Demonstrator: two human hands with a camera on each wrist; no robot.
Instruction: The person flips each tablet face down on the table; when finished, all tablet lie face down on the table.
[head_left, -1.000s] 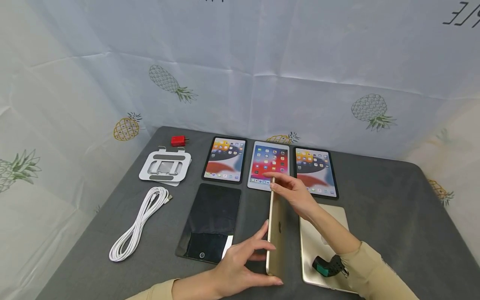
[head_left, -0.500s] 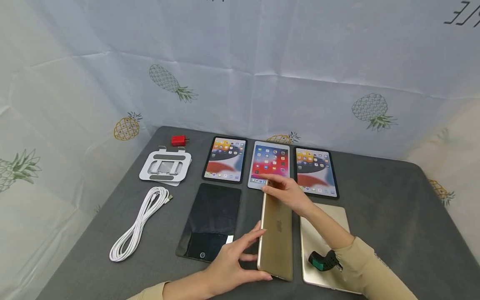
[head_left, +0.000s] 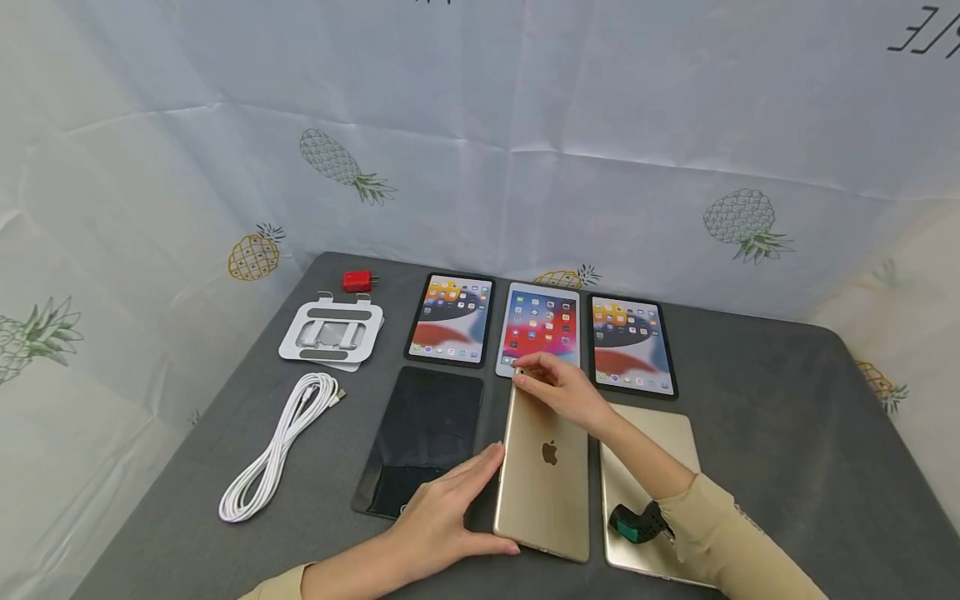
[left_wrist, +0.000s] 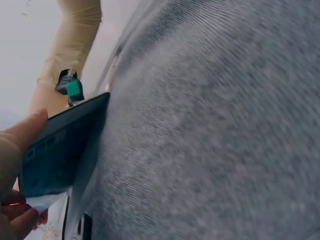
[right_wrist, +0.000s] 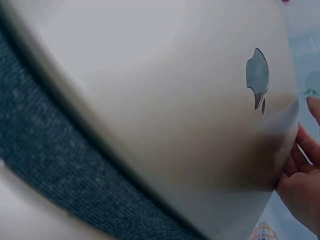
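Note:
Both hands hold a gold tablet (head_left: 544, 467), its back with the apple logo facing up and its left long edge raised. My right hand (head_left: 558, 390) pinches its far left corner. At the near left corner is my left hand (head_left: 442, 517), fingers along the left edge and thumb by the bottom edge. In the left wrist view the tablet's dark screen side (left_wrist: 60, 155) shows beneath it. The right wrist view has the gold back (right_wrist: 190, 100) up close. A second gold tablet (head_left: 618, 492) lies face down under my right forearm. A black-screened tablet (head_left: 427, 425) lies left of the held one.
Along the back lie three lit tablets: a left one (head_left: 450, 321), a white-framed one (head_left: 542, 321) and a right one (head_left: 633, 342). At left are a red charger plug (head_left: 357, 281), a white folding stand (head_left: 330, 332) and a coiled white cable (head_left: 277, 450).
The held gold tablet has turned from nearly on edge to a low tilt, its back now facing up. Its raised left edge and both hands have moved left and lower.

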